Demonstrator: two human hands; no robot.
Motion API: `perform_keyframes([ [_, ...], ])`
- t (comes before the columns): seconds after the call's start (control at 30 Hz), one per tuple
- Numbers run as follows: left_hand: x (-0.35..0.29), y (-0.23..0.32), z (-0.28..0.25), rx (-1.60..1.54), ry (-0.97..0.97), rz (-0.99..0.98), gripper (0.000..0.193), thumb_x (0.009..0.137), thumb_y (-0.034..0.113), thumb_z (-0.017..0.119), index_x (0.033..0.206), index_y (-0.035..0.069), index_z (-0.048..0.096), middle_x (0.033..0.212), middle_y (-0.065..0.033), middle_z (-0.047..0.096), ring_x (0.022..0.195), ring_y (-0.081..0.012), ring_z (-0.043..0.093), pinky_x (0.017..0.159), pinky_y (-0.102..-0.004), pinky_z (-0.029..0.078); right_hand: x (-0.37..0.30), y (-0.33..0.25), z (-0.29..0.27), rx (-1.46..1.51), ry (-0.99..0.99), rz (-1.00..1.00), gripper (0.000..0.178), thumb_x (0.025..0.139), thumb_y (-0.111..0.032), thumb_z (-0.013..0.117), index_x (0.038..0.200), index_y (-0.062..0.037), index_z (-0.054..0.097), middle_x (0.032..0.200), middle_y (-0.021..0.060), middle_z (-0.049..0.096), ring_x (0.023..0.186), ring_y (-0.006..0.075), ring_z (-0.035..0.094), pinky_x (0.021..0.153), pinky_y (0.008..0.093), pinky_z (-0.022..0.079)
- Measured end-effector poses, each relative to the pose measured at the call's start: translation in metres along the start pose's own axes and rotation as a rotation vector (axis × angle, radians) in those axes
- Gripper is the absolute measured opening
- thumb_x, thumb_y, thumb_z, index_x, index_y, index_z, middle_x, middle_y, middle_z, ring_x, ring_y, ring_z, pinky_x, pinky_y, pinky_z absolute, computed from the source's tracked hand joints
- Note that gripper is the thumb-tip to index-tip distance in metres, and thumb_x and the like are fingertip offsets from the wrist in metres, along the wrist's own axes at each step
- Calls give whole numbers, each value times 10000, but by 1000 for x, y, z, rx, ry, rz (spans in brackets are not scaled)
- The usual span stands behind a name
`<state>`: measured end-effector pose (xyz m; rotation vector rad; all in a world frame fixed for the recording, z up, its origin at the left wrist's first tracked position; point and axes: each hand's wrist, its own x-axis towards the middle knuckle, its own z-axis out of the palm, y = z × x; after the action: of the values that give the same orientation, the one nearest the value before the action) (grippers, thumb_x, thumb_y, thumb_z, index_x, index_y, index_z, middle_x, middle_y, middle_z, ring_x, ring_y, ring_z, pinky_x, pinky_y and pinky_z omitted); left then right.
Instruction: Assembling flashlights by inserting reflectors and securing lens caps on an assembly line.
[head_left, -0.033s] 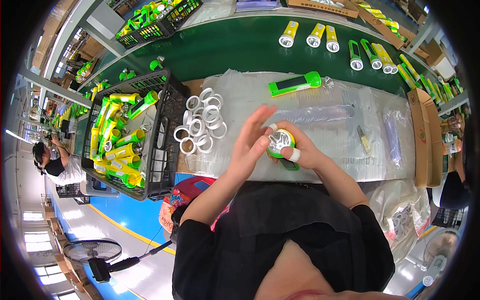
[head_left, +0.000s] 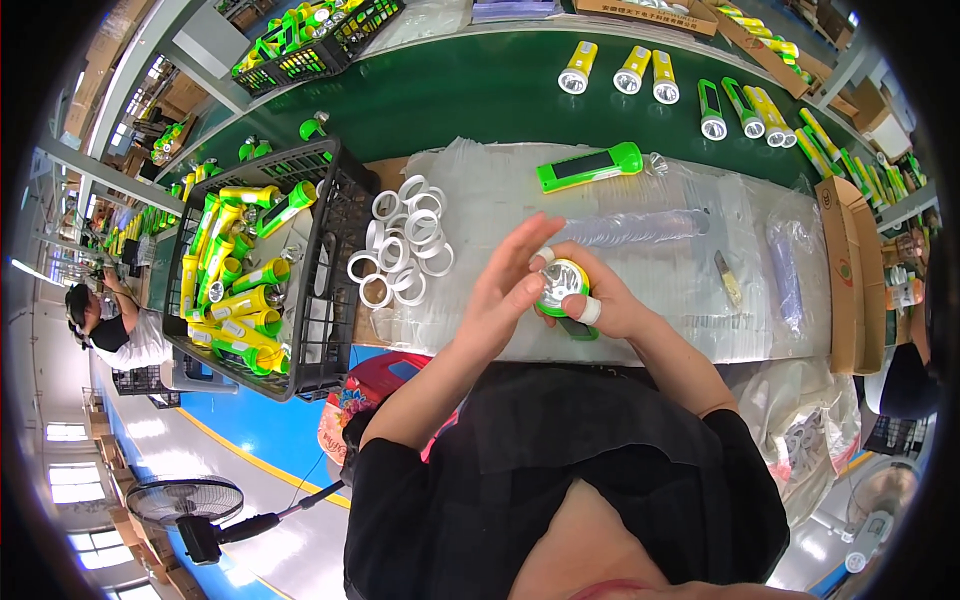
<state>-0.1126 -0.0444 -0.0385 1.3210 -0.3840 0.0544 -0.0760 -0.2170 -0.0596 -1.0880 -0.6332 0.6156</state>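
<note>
A green and yellow flashlight [head_left: 562, 289] is wrapped in my right hand [head_left: 607, 300], its round reflector end facing up. White tape or finger sleeves cover some of that hand's fingertips. My left hand [head_left: 505, 290] is open beside the lamp head, fingers stretched out, the thumb at its near rim. Past my hands lies another green flashlight body [head_left: 592, 168] with a dark panel, a loose clear reflector [head_left: 656, 164] at its end. To the left, several white rings [head_left: 402, 240] lie in a loose pile.
A black crate [head_left: 310, 290] of flashlight bodies stands at the left. A box cutter [head_left: 728, 278] and a plastic-wrapped stack [head_left: 630, 228] lie on the wrapped work surface. Finished-looking flashlights [head_left: 630, 70] stand on the green bench behind. A cardboard box [head_left: 850, 275] borders the right.
My left hand's fingers have shifted very slightly to the right, over the lamp head. The right hand keeps hold of the flashlight in the same place.
</note>
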Motion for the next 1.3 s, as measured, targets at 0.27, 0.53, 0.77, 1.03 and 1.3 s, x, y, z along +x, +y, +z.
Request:
perform_keyframes([
  [0.27, 5, 2, 5, -433, -132, -403, 945, 819, 405, 737, 1529, 66, 215, 1498, -209, 352, 1351, -309, 409, 1106, -405, 349, -3, 3, -3, -19, -26, 9, 675, 841, -546, 696, 1286, -100, 456, 984, 56, 575, 830, 179, 611, 694, 321, 501],
  [0.53, 5, 4, 0, -428, -174, -416, 979, 801, 422, 753, 1530, 60, 208, 1482, -204, 375, 1333, -308, 434, 1101, -414, 357, -7, 4, -3, -36, -11, -1, 716, 828, -559, 703, 1311, -95, 449, 1018, 62, 568, 858, 183, 609, 719, 331, 509],
  [0.77, 4, -4, -8, -421, -199, -485, 940, 775, 393, 781, 1498, 48, 289, 1438, -187, 422, 1312, -308, 453, 1081, -416, 377, -10, 6, -9, -55, -53, -37, 616, 876, -420, 706, 1349, -116, 452, 1067, 66, 567, 897, 172, 632, 767, 319, 546],
  [1.03, 9, -4, -9, -423, -211, -482, 934, 773, 350, 781, 1503, 47, 283, 1405, -193, 449, 1288, -306, 471, 1075, -407, 382, -12, 9, -11, -4, -36, -31, 677, 863, -454, 712, 1378, -117, 430, 1100, 66, 546, 892, 178, 626, 774, 324, 534],
  [1.3, 7, 3, -12, -402, -221, -476, 827, 824, 371, 741, 1496, 93, 347, 1281, -84, 510, 1137, -215, 520, 878, -329, 468, -14, 16, -13, 5, -31, -63, 718, 851, -443, 731, 1392, -94, 413, 1194, 65, 490, 973, 188, 617, 804, 332, 545],
])
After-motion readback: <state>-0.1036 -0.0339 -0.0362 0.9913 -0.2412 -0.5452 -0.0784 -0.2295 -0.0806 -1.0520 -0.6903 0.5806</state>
